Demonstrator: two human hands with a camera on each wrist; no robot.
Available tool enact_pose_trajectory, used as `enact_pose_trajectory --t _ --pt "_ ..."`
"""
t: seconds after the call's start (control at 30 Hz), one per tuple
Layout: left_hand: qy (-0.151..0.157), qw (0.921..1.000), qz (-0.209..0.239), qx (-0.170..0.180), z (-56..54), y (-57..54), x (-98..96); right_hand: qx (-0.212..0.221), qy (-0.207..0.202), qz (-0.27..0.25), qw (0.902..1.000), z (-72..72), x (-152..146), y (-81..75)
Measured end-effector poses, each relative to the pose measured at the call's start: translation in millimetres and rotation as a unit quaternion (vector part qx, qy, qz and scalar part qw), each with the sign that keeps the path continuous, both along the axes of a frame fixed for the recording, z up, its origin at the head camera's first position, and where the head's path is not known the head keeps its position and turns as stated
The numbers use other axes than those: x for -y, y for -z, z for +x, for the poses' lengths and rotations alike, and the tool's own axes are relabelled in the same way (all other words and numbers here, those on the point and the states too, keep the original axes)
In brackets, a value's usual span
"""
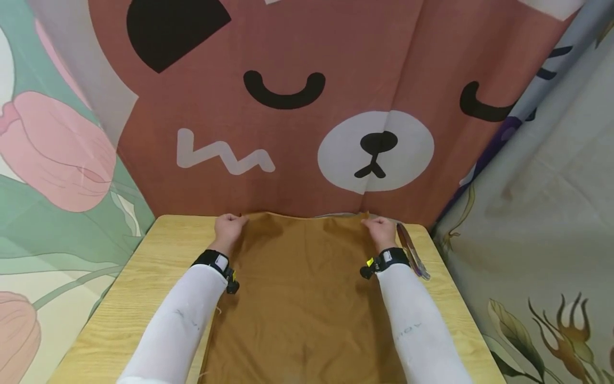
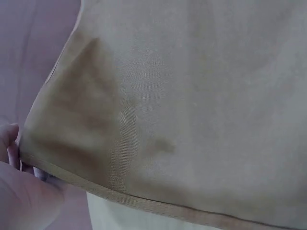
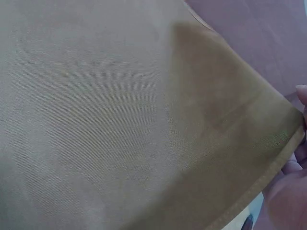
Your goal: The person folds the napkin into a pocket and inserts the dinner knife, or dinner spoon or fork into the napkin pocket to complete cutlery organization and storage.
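Note:
A brown cloth point(image 1: 302, 288) with hemmed edges spreads over the table between both arms, its near end running out of the head view. At its far left corner my left hand point(image 1: 228, 229) pinches the edge. My right hand point(image 1: 381, 230) grips the far right corner the same way, so the far edge stretches between the two. In the left wrist view the cloth point(image 2: 192, 110) slants from the fingers at the left side. The right wrist view shows the cloth's point(image 3: 120, 124) corner held at the right border.
The wooden table point(image 1: 129, 288) shows on both sides of the cloth. Scissors point(image 1: 412, 250) with a dark handle lie beside the right wrist. A curtain with a bear print point(image 1: 288, 128) hangs behind the table, and floral curtains point(image 1: 542, 213) hang at the sides.

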State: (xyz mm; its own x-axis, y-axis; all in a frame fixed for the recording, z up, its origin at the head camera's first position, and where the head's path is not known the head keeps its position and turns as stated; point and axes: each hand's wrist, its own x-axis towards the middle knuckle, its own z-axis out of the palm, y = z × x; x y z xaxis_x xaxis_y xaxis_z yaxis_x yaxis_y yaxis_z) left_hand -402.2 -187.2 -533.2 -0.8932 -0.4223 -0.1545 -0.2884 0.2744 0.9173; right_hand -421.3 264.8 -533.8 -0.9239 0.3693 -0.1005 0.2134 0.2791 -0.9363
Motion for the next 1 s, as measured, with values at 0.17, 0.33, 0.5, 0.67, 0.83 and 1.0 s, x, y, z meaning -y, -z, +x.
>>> enact_pose_trajectory --t 0.17,0.33,0.5,0.67,0.83,1.0 --pt "0.01 0.9997 -0.002 -0.023 0.9 -4.9 -1.2 0.006 -0.002 0.006 1.0 -3.4 -1 -1.4" --pt "0.048 0.9974 0.014 -0.051 -4.0 -8.4 -0.4 0.002 -0.028 0.017 0.9995 -4.5 -4 -7.9" --pt "0.079 0.9953 0.042 -0.039 -7.0 -16.6 1.8 0.01 -0.045 -0.003 0.9989 -3.5 -8 -17.3" --pt "0.083 0.9959 0.034 -0.014 -6.3 -24.5 5.1 0.008 -0.057 0.021 0.9981 0.0 -9 -25.6" --pt "0.072 0.9967 0.033 -0.019 -5.3 -32.0 4.9 0.003 -0.042 0.035 0.9985 2.2 -8 -33.8" --pt "0.071 0.9965 0.031 -0.033 -4.3 -41.1 4.6 0.03 -0.048 -0.016 0.9983 0.3 -10 -42.9"
